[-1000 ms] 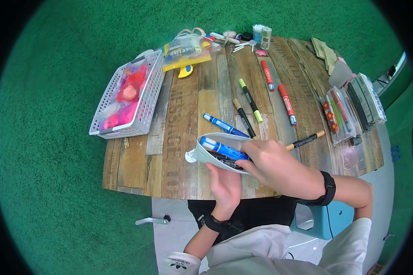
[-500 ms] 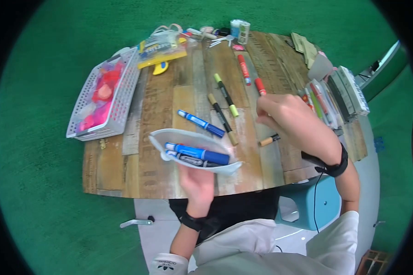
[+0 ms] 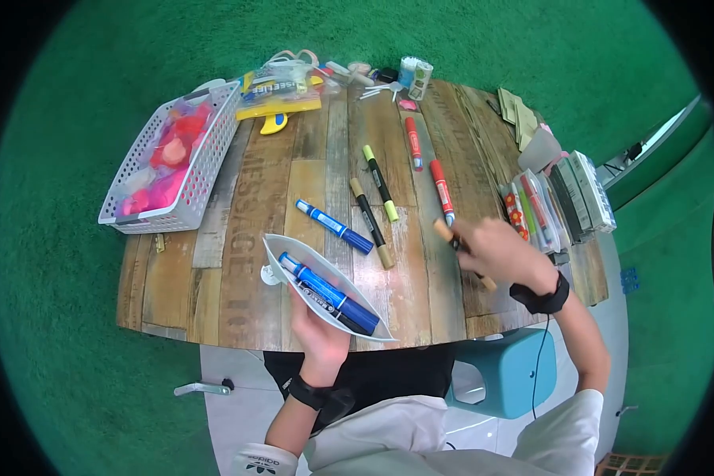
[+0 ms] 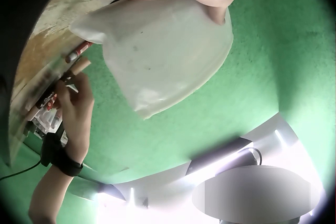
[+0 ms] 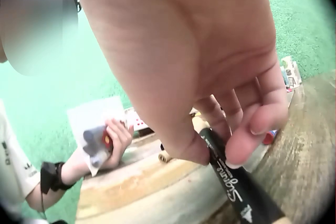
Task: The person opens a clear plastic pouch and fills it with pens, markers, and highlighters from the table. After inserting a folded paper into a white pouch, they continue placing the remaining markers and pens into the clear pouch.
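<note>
A whitish pouch gapes open toward the head camera, held from below by my left hand. Inside it lie a thick blue marker and dark markers partly covered by it. At the right of the table, my right hand pinches a black marker with tan ends between thumb and fingers. The right wrist view shows the lettering on its barrel close to the tabletop. A blue marker lies on the table beyond the pouch.
On the wooden table lie a black-and-tan marker, a black-and-lime marker and two red markers. A white basket stands left. Clear cases with pens stand right; a yellow-edged bag lies at the back.
My right hand has left the pouch, moved right and taken hold of the black-and-tan marker. The blue marker now rests in the pouch, which my left hand has tilted.
</note>
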The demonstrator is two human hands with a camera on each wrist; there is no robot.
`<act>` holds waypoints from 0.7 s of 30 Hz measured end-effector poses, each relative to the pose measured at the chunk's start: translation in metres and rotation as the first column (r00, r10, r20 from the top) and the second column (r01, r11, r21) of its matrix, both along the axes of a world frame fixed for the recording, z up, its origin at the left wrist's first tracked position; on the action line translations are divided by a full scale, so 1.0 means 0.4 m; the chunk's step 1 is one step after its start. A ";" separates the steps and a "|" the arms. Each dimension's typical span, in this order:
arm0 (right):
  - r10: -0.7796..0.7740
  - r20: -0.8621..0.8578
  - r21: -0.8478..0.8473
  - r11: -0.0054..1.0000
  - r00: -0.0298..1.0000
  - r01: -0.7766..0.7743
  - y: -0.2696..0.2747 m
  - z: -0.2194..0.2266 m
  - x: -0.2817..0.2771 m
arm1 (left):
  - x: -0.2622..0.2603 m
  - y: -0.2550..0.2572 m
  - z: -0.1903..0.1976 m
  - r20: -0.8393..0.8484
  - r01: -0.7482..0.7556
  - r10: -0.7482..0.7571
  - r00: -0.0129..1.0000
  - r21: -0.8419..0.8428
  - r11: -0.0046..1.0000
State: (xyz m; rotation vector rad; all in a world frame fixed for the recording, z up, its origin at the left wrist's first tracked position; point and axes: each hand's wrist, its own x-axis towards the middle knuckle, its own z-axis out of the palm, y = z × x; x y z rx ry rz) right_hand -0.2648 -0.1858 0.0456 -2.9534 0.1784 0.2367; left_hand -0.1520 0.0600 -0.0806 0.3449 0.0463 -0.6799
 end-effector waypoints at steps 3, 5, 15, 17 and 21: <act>-0.139 0.174 0.061 0.990 0.975 0.131 -0.057 -0.009 0.051 | -0.002 0.001 -0.010 0.047 0.019 -0.019 0.999 0.000 1.000; -0.168 0.301 0.030 0.986 0.939 0.167 -0.106 -0.027 0.092 | -0.002 0.002 -0.013 0.061 0.025 -0.024 0.998 -0.018 1.000; -0.584 -0.112 0.384 0.721 0.804 0.577 -0.222 -0.123 0.215 | 0.003 0.001 -0.027 0.024 0.062 -0.061 0.998 -0.041 0.997; -0.575 -0.086 0.365 0.742 0.814 0.563 -0.191 -0.116 0.211 | 0.001 0.000 -0.026 0.008 0.073 -0.073 0.997 -0.051 0.996; -0.494 -0.021 0.337 0.815 0.869 0.471 -0.178 -0.115 0.200 | -0.008 -0.011 0.020 -0.050 0.039 -0.038 0.998 0.022 0.999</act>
